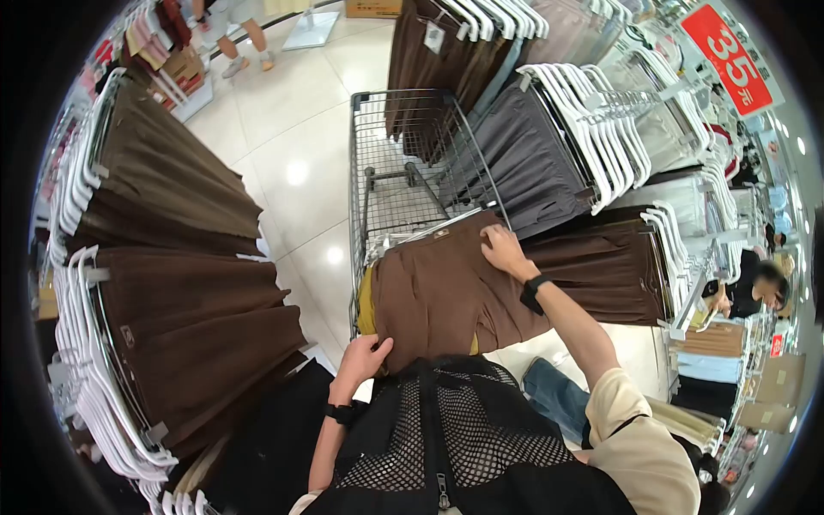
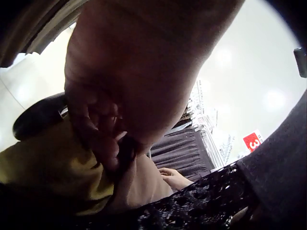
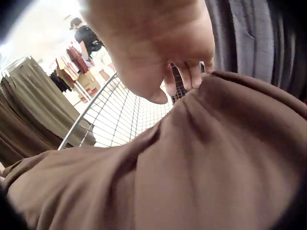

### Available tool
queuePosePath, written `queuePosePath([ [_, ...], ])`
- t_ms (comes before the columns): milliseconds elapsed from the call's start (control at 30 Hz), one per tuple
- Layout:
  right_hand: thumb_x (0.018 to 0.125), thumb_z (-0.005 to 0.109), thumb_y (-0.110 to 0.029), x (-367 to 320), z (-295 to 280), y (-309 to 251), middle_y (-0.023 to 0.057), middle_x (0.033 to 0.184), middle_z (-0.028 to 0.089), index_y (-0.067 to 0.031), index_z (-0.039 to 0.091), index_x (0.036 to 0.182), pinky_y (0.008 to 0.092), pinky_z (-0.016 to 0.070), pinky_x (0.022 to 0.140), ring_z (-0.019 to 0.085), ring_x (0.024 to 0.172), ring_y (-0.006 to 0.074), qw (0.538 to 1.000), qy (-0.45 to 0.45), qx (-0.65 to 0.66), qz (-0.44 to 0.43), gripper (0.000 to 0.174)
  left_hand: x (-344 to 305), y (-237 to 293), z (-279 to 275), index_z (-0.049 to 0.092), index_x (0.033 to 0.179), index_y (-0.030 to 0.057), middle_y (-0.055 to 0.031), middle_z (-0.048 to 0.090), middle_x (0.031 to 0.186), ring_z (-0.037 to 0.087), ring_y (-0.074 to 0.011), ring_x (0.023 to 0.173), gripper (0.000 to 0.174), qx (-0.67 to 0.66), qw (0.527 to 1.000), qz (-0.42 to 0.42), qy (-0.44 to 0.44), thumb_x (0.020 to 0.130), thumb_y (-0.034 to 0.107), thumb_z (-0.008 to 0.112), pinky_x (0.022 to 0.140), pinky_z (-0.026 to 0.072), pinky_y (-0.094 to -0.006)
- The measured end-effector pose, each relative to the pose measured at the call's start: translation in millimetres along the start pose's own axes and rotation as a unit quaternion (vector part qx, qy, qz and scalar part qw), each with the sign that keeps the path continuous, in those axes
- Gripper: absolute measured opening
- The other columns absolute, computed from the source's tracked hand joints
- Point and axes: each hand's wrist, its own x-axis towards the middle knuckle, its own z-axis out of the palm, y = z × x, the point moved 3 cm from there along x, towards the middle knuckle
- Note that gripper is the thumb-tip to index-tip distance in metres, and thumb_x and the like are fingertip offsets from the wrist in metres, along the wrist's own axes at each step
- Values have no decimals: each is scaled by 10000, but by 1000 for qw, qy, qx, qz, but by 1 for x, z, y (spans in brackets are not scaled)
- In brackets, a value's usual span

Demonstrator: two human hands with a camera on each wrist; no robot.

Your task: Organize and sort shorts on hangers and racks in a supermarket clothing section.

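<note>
A pair of brown trousers point(image 1: 433, 283) lies spread over the near end of a wire shopping cart point(image 1: 356, 172), its waistband toward the cart. Beneath it, a mustard-yellow garment point(image 1: 367, 302) shows at the left side. My left hand point(image 1: 362, 359) pinches the trousers' lower left edge; in the left wrist view, its curled fingers point(image 2: 108, 143) are at the brown and yellow cloth. At the upper right, near the waistband, my right hand point(image 1: 505, 251) grips the brown cloth. The right wrist view has that hand's fingertips point(image 3: 194, 81) at a gathered fold, with cart wire behind.
Brown garments on white hangers point(image 1: 193, 335) line the left side. Grey trousers point(image 1: 532, 154) and more brown ones point(image 1: 592, 266) hang close along the right. A red price sign point(image 1: 728, 58) hangs upper right. Tiled floor point(image 1: 292, 163) runs left of the cart.
</note>
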Motion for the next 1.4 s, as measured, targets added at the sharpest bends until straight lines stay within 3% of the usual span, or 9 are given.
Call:
queuePosePath([
  [100, 910, 713, -191, -58, -8, 10, 209, 1225, 664, -52, 654, 1183, 504, 493, 1035, 620, 1183, 421, 999, -3, 29, 35, 312, 11, -8, 11, 581, 783, -84, -280, 550, 685, 600, -400, 629, 548, -25, 999, 35, 12, 985, 412, 697, 634, 457, -508],
  [233, 935, 709, -200, -118, -23, 10, 222, 1267, 648, -34, 637, 1239, 505, 495, 1045, 604, 1225, 437, 992, 26, 74, 102, 353, 13, 3, 11, 615, 804, -72, -297, 646, 804, 637, -503, 808, 520, 59, 997, 45, 17, 985, 413, 671, 696, 494, -538],
  [567, 967, 678, -209, -201, -22, -35, 240, 1481, 568, -58, 590, 1420, 512, 439, 1144, 563, 1310, 454, 963, 142, 12, 227, 486, -9, -6, -1, 483, 766, -66, -93, 412, 602, 375, -118, 609, 419, -128, 972, 123, 156, 1010, 201, 694, 551, 346, -377],
  [833, 936, 711, -153, -216, -36, -50, 212, 1470, 576, -67, 624, 1368, 505, 422, 1161, 549, 1334, 436, 946, 199, 60, 248, 449, -33, 5, -30, 393, 672, 21, 1, 333, 607, 311, -65, 609, 436, -140, 941, 253, 179, 1013, 125, 644, 529, 231, -371],
  [967, 932, 710, -143, -221, -43, -61, 207, 1466, 581, -63, 638, 1342, 499, 424, 1161, 551, 1342, 417, 939, 213, 91, 255, 424, -24, -7, -24, 367, 705, 6, -38, 313, 630, 319, -77, 634, 491, -138, 952, 138, 237, 1010, 204, 697, 539, 238, -364],
  [1100, 935, 702, -131, -231, -44, -65, 197, 1449, 591, -63, 646, 1314, 494, 434, 1151, 556, 1344, 397, 950, 206, 98, 215, 389, -8, -5, -6, 368, 746, -37, -114, 360, 620, 332, -155, 620, 509, 17, 989, 97, 113, 1009, 242, 703, 553, 317, -403],
  [1133, 936, 699, -128, -235, -48, -66, 197, 1443, 593, -64, 647, 1307, 493, 436, 1148, 556, 1344, 394, 949, 204, 107, 213, 380, -6, -9, -3, 464, 793, -70, -183, 480, 636, 431, -285, 585, 460, 99, 988, 76, 91, 1004, 265, 697, 596, 407, -445],
  [1267, 943, 687, -105, -261, -67, -58, 181, 1423, 604, -62, 652, 1285, 489, 449, 1133, 564, 1336, 386, 939, 216, 143, 226, 347, -11, 18, 4, 595, 998, -66, -252, 622, 786, 660, -437, 781, 351, 65, 994, 44, 73, 994, 274, 682, 742, 511, -499],
  [1400, 944, 681, -85, -294, -88, -28, 168, 1337, 640, -41, 666, 1246, 474, 477, 1098, 594, 1282, 397, 916, 276, 174, 233, 305, -25, 25, 21, 560, 1036, -67, -290, 614, 859, 606, -499, 818, 346, 145, 983, 10, 109, 988, 257, 672, 744, 500, -515],
])
